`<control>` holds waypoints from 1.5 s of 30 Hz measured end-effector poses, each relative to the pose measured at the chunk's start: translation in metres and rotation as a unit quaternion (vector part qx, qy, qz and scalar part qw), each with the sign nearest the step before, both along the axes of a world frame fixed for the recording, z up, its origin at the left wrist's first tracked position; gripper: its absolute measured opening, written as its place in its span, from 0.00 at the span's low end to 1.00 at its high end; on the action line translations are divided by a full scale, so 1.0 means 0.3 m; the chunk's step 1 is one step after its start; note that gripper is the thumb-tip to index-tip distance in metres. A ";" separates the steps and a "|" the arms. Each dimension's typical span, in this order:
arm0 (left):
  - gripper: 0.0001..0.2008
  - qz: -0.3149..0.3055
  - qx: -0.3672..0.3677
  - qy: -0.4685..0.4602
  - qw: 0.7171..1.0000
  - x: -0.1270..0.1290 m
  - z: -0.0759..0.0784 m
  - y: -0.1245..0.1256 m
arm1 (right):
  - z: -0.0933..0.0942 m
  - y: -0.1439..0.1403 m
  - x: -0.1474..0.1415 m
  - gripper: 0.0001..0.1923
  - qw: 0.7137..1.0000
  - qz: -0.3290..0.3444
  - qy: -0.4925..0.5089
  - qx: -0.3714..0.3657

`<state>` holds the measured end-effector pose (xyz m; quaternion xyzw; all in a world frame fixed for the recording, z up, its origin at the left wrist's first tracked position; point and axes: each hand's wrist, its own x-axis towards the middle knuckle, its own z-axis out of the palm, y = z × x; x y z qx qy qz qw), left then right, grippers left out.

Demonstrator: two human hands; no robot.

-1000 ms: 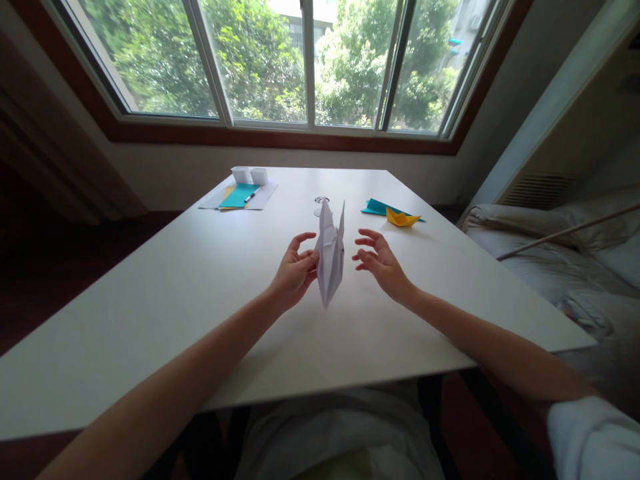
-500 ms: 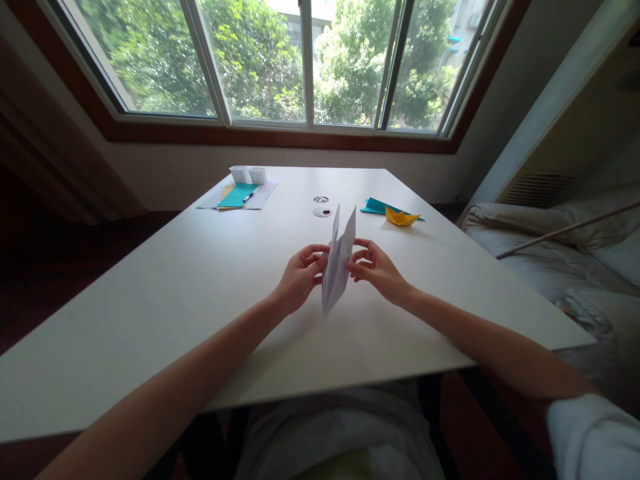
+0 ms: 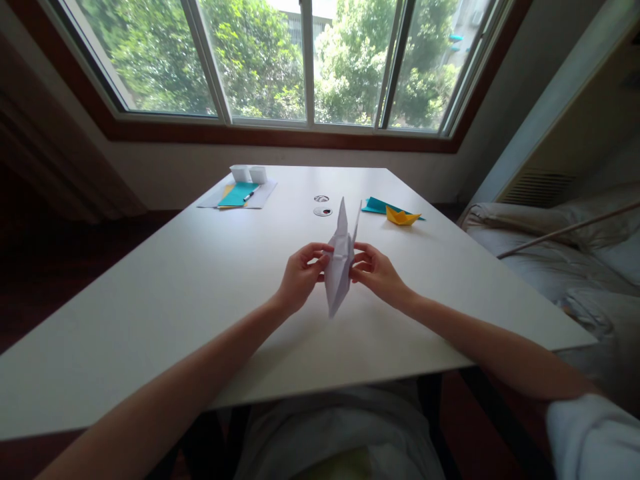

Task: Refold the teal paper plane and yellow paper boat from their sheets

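Both my hands pinched the folded white paper (image 3: 340,267) between them, left hand (image 3: 300,275) and right hand (image 3: 376,272) equally near; its long axis stood nearly upright above the table (image 3: 175,300).

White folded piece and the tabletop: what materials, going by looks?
White folded piece, pinched between left hand and right hand: thin matte paper, judging by sharp creases and pointed flaps. Tabletop: smooth white satin surface with soft window glare, likely laminate or painted board; the core cannot be seen.
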<state>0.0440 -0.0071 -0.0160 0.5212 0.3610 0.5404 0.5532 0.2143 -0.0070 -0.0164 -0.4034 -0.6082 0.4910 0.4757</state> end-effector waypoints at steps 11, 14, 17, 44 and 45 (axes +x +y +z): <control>0.14 -0.026 -0.081 -0.027 0.996 -0.016 -0.007 0.010 | 0.008 0.019 0.010 0.13 0.980 0.058 0.138 -0.133; 0.11 0.019 -0.061 0.021 0.998 -0.020 -0.002 0.012 | 0.013 0.032 0.022 0.14 0.986 0.007 0.126 -0.110; 0.12 0.141 0.052 0.080 0.985 -0.026 0.011 0.005 | 0.015 0.047 0.037 0.15 0.993 -0.050 0.096 -0.051; 0.09 0.165 0.139 0.131 0.968 -0.034 0.017 0.013 | 0.024 0.018 0.035 0.21 0.991 -0.049 -0.020 0.124; 0.09 0.148 0.118 0.106 0.976 -0.034 0.016 0.016 | 0.023 0.023 0.038 0.20 0.989 -0.059 -0.028 0.134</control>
